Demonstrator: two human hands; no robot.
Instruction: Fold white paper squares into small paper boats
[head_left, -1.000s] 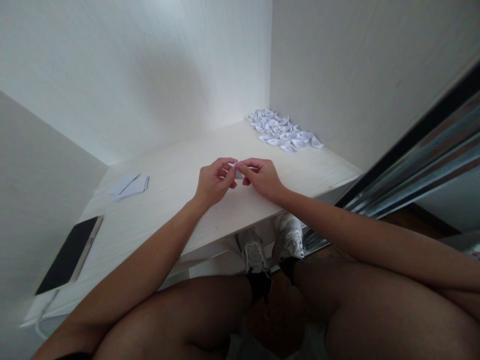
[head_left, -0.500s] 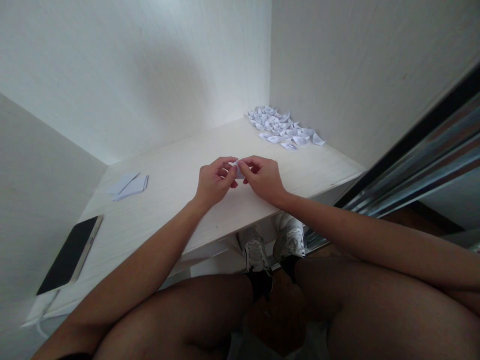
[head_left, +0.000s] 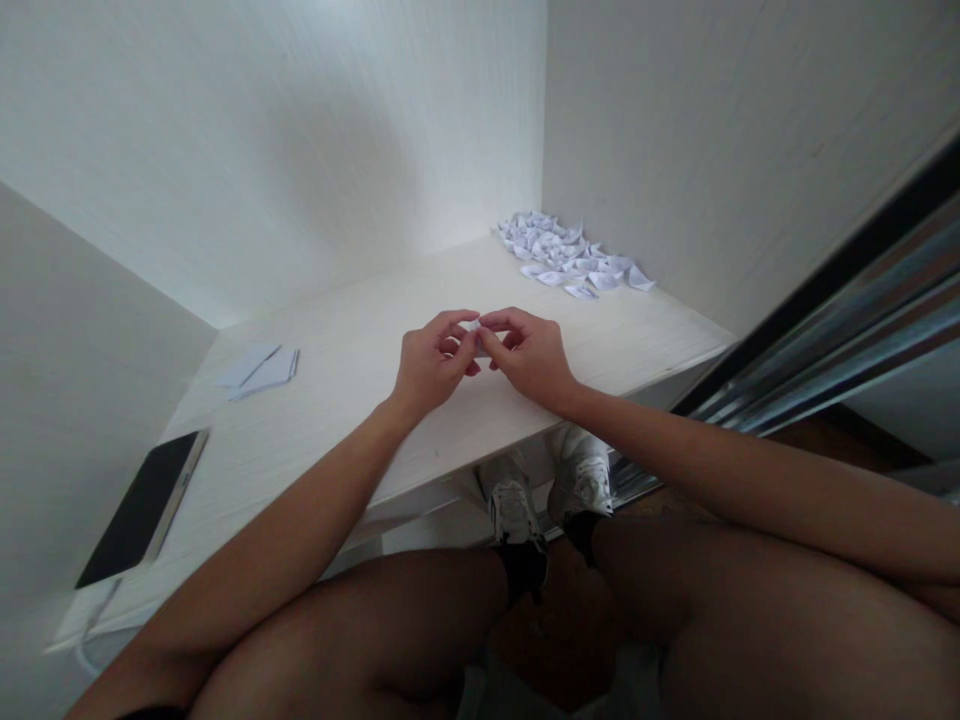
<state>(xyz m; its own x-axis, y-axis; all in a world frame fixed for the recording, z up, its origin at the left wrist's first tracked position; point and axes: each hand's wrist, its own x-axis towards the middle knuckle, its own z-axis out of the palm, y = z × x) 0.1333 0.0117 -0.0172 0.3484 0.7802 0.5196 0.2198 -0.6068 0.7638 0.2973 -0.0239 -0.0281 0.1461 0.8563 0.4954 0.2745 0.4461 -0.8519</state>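
Observation:
My left hand (head_left: 437,362) and my right hand (head_left: 527,355) meet above the front part of the white table (head_left: 352,400). Between them they pinch a small piece of folded white paper (head_left: 473,325), thumbs and forefingers closed on it. Most of the paper is hidden behind my fingers, so its full shape cannot be made out. Beyond my right hand, a heap of small folded paper boats (head_left: 559,250) lies in the back right corner of the table.
On the left lie a stack of white paper sheets (head_left: 262,375) and a dark flat device (head_left: 142,510) with a cable (head_left: 90,640) below it. White walls (head_left: 420,120) enclose the back and sides. My knees and shoes (head_left: 514,500) are under the table's front edge.
My thumbs have come closer together at the paper, and less of it shows below my fingers. Both hands otherwise stay in nearly the same place.

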